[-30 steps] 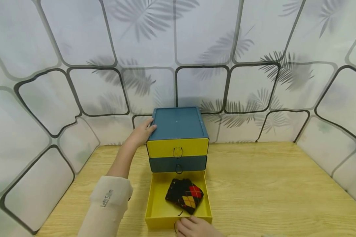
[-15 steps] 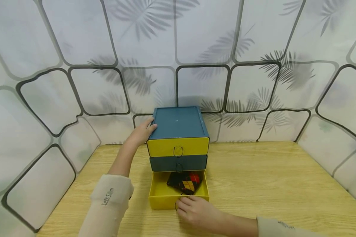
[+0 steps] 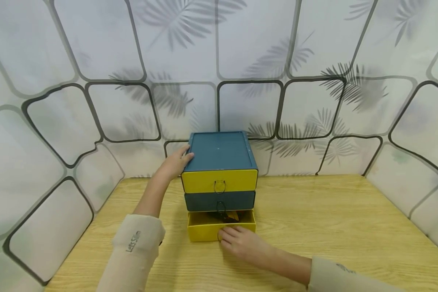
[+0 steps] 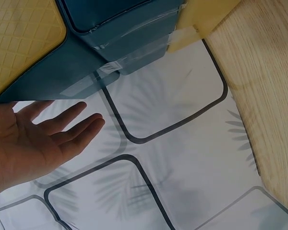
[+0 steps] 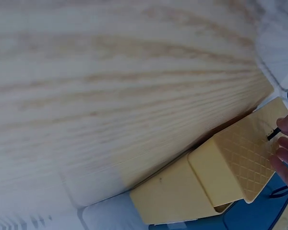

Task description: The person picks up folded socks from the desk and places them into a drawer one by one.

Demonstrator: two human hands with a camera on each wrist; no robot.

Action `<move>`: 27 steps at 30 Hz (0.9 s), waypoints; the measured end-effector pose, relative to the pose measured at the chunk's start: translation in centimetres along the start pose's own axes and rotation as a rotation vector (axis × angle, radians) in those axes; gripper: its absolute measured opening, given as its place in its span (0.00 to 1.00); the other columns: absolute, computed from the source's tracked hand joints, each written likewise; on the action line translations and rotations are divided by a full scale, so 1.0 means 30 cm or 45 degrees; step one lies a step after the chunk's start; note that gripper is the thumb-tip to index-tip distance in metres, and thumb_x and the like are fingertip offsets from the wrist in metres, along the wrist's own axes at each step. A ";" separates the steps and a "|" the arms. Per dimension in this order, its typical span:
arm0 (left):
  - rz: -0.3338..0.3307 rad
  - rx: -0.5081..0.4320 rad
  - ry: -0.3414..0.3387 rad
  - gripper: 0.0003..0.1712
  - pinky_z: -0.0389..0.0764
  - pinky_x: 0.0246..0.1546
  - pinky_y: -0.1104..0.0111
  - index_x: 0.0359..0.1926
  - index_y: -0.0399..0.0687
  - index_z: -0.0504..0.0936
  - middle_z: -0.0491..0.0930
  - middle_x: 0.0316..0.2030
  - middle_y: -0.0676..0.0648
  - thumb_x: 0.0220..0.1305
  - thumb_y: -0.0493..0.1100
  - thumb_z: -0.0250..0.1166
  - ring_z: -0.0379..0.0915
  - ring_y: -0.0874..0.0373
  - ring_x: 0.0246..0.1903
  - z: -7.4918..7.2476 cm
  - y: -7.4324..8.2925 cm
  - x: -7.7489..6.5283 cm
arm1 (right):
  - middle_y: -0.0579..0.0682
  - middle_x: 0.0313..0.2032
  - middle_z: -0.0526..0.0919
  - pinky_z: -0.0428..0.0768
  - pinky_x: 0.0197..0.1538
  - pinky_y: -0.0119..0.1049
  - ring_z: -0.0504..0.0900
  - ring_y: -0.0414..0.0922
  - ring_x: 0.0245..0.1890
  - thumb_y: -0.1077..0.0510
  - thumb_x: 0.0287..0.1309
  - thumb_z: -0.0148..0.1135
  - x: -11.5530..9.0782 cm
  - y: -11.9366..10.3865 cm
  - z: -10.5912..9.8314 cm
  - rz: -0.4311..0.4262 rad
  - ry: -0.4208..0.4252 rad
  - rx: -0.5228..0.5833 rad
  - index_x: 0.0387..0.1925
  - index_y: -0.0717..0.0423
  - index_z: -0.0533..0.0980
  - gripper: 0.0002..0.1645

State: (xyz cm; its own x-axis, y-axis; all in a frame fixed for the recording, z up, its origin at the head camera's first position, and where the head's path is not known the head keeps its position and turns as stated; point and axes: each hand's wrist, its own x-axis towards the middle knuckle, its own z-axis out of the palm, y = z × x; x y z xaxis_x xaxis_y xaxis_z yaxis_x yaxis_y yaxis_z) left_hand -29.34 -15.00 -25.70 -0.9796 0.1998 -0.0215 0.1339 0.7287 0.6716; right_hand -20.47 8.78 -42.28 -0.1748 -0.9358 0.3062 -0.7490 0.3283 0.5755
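Observation:
A blue-topped drawer box [image 3: 219, 156] stands on the table with a yellow upper drawer and a blue middle drawer. Its yellow bottom drawer [image 3: 204, 233] sticks out part way. A dark patterned cloth item [image 3: 233, 217], with a yellow patch showing, lies inside, mostly hidden under the middle drawer. My left hand [image 3: 173, 164] rests on the box's upper left edge; in the left wrist view its fingers are extended, loosely bent. At the bottom drawer's front, my right hand [image 3: 244, 243] has bent fingers at the black ring handle [image 5: 273, 133] and seems to pinch it.
The wood-grain table [image 3: 332, 227] extends on both sides of the box and in front of it. A white curtain-like backdrop [image 3: 248, 105] with dark outlines and leaf prints stands close behind and to the sides. Ring handles hang on the upper drawers.
My right hand has moved away from me, and the bottom drawer has slid inward with the patterned cloth item, now mostly out of sight. My left hand has stayed on the box.

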 end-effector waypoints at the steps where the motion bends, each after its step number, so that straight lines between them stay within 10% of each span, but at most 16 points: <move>1: 0.004 0.005 0.000 0.32 0.50 0.61 0.47 0.72 0.47 0.43 0.44 0.69 0.39 0.74 0.51 0.40 0.42 0.39 0.66 0.000 -0.001 0.001 | 0.49 0.49 0.77 0.75 0.47 0.31 0.75 0.41 0.48 0.65 0.61 0.55 0.001 0.006 0.006 0.005 -0.019 -0.003 0.41 0.51 0.76 0.09; 4: 0.007 0.004 0.001 0.32 0.50 0.61 0.47 0.72 0.46 0.43 0.45 0.69 0.38 0.74 0.51 0.40 0.42 0.39 0.66 0.002 -0.002 0.003 | 0.49 0.50 0.76 0.75 0.47 0.32 0.74 0.42 0.49 0.61 0.49 0.67 0.005 0.022 0.027 0.014 -0.070 -0.036 0.42 0.51 0.76 0.16; 19: -0.010 0.046 0.018 0.33 0.53 0.60 0.47 0.72 0.48 0.43 0.48 0.68 0.38 0.73 0.52 0.40 0.45 0.39 0.65 -0.009 0.005 -0.011 | 0.49 0.54 0.73 0.72 0.50 0.32 0.71 0.42 0.53 0.58 0.53 0.66 0.025 0.062 0.060 -0.005 -0.199 -0.224 0.47 0.50 0.73 0.19; 27: 0.172 0.369 0.470 0.33 0.62 0.56 0.50 0.68 0.47 0.60 0.61 0.63 0.39 0.68 0.58 0.48 0.55 0.42 0.61 0.017 0.066 -0.019 | 0.52 0.46 0.77 0.76 0.45 0.35 0.75 0.46 0.46 0.59 0.47 0.69 -0.039 0.101 -0.002 0.157 0.066 0.130 0.44 0.56 0.76 0.20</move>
State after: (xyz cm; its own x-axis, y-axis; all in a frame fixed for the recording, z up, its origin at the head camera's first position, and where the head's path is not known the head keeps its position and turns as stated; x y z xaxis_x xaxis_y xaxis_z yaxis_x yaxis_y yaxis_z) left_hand -28.43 -13.33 -24.73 -0.9314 0.0975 0.3508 0.2480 0.8753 0.4152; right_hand -22.50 10.88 -40.85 -0.2378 -0.8805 0.4101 -0.7857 0.4226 0.4518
